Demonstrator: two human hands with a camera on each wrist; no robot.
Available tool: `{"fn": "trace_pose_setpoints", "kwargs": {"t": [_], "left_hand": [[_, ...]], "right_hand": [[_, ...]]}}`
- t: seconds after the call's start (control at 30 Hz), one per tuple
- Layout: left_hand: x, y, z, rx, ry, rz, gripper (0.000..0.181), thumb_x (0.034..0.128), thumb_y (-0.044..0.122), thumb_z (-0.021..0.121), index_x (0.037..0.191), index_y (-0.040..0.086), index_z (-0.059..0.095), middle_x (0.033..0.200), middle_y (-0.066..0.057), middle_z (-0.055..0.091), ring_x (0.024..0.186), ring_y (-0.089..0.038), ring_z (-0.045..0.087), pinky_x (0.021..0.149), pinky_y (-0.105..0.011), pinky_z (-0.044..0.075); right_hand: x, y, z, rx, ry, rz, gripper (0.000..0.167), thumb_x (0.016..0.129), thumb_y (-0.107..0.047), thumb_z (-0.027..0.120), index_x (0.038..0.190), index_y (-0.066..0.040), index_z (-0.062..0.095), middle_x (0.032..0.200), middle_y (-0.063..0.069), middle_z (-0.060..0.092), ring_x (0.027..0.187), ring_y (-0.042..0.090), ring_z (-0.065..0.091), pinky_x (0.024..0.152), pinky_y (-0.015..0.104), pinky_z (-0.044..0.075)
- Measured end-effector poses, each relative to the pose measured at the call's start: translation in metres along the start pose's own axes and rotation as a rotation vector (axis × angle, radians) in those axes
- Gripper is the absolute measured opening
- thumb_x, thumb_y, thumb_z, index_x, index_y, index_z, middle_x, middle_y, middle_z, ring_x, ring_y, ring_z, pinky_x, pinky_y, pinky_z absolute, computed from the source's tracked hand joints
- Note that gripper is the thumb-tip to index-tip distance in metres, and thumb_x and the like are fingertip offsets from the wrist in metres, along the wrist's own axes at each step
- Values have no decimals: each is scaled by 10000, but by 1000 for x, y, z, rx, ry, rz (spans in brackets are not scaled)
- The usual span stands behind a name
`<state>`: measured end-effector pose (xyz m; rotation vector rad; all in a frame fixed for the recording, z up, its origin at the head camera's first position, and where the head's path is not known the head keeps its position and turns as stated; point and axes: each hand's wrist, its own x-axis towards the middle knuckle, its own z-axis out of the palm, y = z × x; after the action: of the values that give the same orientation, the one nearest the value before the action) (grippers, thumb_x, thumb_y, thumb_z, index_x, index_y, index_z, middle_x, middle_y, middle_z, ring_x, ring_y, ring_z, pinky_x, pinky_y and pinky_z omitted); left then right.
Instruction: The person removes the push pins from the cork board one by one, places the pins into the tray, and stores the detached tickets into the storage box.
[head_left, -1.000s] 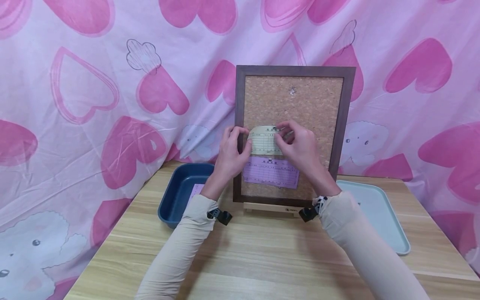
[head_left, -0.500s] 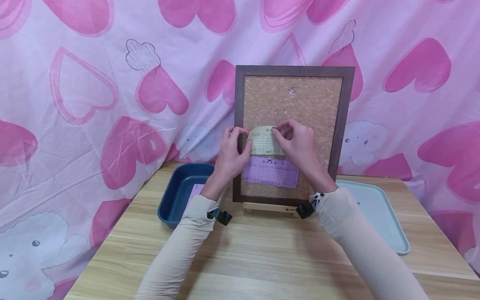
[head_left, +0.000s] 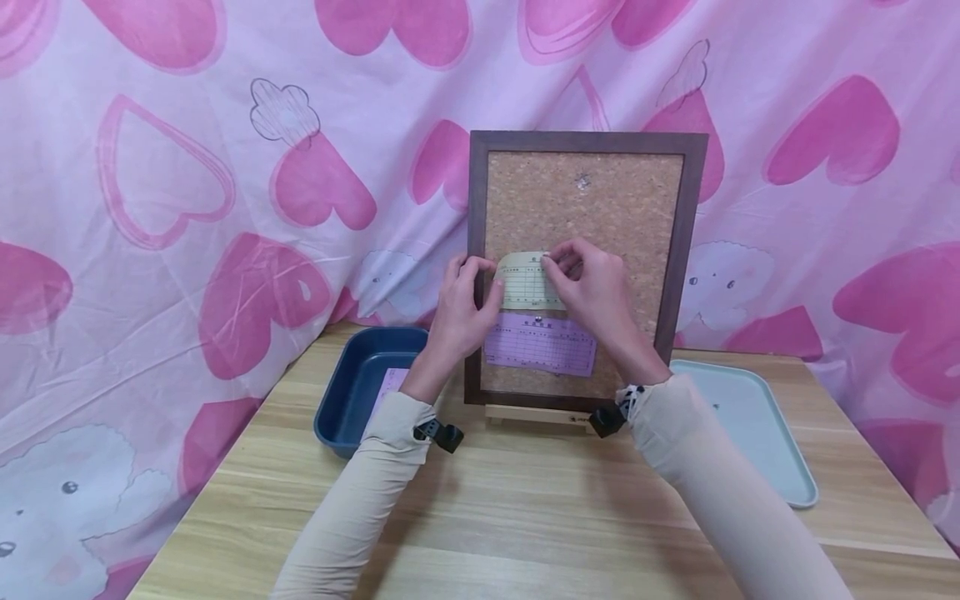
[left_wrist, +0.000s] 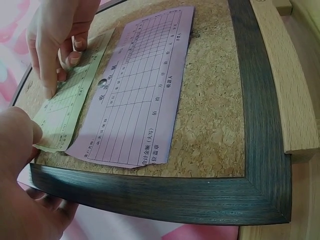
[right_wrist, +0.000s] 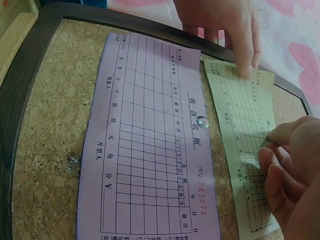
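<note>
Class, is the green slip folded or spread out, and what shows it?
Spread out: the green slip shows its printed grid along its length, no fold visible, though the right hand covers part.

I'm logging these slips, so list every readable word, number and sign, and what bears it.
On the purple receipt:
"收款收据"
"No 243474"
"客户名称"
"品名及规格"
"单位"
"数量"
"单价"
"金额"
"备注"
"年月日"
"合计金额(大写)"
"收款人"
"开票人"
"元角分"
Too small or blurred to trust: other print, the green receipt, purple slip, easel marking.
</note>
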<state>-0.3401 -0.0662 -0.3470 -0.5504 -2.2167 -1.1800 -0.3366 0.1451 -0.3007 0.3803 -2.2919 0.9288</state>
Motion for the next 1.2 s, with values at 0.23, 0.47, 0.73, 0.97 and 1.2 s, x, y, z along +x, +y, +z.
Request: {"fn": "trace_pose_setpoints", "kwargs": {"t": [0.23, 0.47, 0.73, 0.97, 1.2], "left_hand": [[-2, 1, 0, 23, 6, -23, 237, 1070, 294, 640, 1167, 79, 660, 1458, -180, 533, 1394, -349, 531, 1189, -528, 459], [-3, 2, 0, 29, 2, -43, 218, 1069, 294, 637, 1159, 97, 664, 1465, -166, 542, 1406, -345, 527, 1190, -535, 456], [-2, 1, 0, 43, 14, -40, 209, 1067, 286, 635, 1155, 98, 661, 1429, -154, 554, 1360, -325, 553, 1145, -511, 489], [-2, 2, 0, 43, 20, -43, 211, 1066, 295, 633, 1148, 103, 666, 1418, -149, 560, 1348, -324, 560, 1134, -508, 492], [-4, 2, 0, 47, 20, -50, 211, 1069, 295, 634, 1156, 106, 667, 1439, -149, 555, 1366, -333, 558, 1153, -515, 483]], "right_hand": [[-1, 2, 1, 4, -2, -33, 165, 1018, -257, 748, 1046, -99, 786, 905, 80, 800, 747, 216, 718, 686, 330, 522], [-2, 5, 1, 1, -1, -55, 161, 1025, -256, 741, 1040, -103, 790, 918, 76, 804, 755, 212, 721, 694, 325, 529], [-4, 9, 1, -2, -16, -66, 136, 1026, -261, 740, 1029, -132, 779, 929, 54, 797, 753, 192, 708, 684, 300, 531], [-7, 13, -2, 5, -20, -62, 167, 1022, -270, 746, 1037, -110, 792, 932, 73, 805, 769, 210, 732, 713, 341, 569], [-15, 17, -6, 23, -47, -24, 174, 1033, -273, 732, 1074, -112, 787, 959, 65, 789, 805, 209, 719, 725, 317, 560]]}}
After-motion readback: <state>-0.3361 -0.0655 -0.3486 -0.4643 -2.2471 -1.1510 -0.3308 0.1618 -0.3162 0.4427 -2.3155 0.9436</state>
